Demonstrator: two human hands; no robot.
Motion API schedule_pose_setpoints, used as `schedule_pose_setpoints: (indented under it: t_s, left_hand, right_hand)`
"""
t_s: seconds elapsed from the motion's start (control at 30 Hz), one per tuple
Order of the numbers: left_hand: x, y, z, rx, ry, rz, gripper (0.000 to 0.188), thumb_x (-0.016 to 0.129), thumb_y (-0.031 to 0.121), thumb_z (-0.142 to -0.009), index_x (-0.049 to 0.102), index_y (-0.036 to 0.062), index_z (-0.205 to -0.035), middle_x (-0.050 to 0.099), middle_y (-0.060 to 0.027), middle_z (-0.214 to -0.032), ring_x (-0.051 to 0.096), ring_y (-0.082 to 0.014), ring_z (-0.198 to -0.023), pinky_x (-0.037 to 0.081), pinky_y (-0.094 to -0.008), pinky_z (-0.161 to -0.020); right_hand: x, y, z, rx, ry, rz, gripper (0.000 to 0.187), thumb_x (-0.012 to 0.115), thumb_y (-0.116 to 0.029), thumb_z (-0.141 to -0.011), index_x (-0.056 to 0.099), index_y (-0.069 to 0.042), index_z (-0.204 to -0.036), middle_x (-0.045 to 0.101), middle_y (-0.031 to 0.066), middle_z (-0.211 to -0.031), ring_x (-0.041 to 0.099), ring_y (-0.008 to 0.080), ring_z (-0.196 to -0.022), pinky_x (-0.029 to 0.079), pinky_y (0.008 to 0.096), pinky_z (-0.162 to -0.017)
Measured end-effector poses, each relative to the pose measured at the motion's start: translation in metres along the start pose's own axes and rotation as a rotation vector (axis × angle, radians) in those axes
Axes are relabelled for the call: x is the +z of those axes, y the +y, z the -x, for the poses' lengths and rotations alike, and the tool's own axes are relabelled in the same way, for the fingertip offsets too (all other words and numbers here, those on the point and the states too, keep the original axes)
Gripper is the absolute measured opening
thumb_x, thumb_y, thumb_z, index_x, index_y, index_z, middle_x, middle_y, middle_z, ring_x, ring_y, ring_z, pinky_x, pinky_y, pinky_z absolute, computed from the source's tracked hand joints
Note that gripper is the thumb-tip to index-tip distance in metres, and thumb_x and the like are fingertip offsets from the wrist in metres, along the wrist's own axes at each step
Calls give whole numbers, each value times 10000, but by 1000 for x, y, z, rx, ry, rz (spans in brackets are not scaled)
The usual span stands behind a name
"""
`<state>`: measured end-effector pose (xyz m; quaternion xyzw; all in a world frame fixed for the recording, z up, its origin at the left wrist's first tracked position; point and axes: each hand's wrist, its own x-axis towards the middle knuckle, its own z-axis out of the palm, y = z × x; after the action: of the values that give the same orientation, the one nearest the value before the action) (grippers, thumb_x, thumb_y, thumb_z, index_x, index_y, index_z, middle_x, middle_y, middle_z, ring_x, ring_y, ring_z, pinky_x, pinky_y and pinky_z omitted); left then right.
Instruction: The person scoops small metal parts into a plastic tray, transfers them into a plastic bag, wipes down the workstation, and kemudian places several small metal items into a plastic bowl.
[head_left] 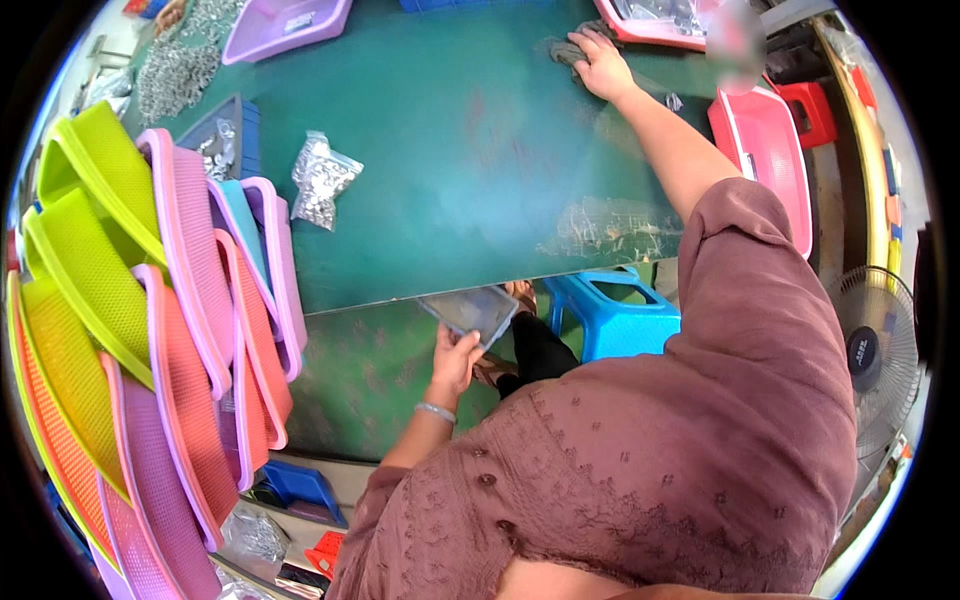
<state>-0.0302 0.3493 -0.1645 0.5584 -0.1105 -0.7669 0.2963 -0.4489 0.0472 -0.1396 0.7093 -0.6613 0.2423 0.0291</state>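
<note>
My left hand (455,358) grips a shallow grey, translucent plastic tray (482,318) by its edge, just below the front edge of the green table (420,180). My right arm reaches far across the tabletop. At the far right, my right hand (603,66) presses on a dark cloth (566,52), its fingers bent over it. A pink basket (655,32) with clear bags in it stands right beside that hand. Farther left, a clear zip bag of small metal parts (322,180) lies on the table.
Stacked green, purple and coral baskets (185,330) crowd the left side. Behind them are a blue-grey bin (245,140) and a heap of metal parts (178,78). A pink basin (770,150) sits on the right. Below are a blue stool (615,315) and a fan (880,350).
</note>
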Motion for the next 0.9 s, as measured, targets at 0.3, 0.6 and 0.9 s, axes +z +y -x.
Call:
schedule_pose_setpoints:
  t_s: [0.3,0.6,0.9]
  left_hand:
    - [42,18,-6,68,-122,80,452,539,-29,-769,360,115,-1157,475,-40,-1121,479,-201,-1012,434,-420,-825]
    - [21,24,10,17,-31,75,465,535,-7,-782,333,125,-1179,492,-38,-1024,506,-173,-919,471,-387,-752]
    - [11,29,39,15,115,136,421,552,-4,-777,346,115,-1124,443,-23,-946,495,-162,-919,469,-452,-787]
  right_hand:
    - [-19,-114,87,-67,-91,-153,476,580,-4,-628,519,-97,-1091,465,117,-1227,393,327,-1165,328,394,-976]
    - [-26,-282,204,-202,-125,-533,420,513,47,-534,540,-37,-945,510,134,-1087,422,338,-1117,345,428,-933]
    - [-47,-240,61,-224,-7,-517,353,499,32,-549,570,-22,-890,563,155,-835,514,355,-826,418,418,-770]
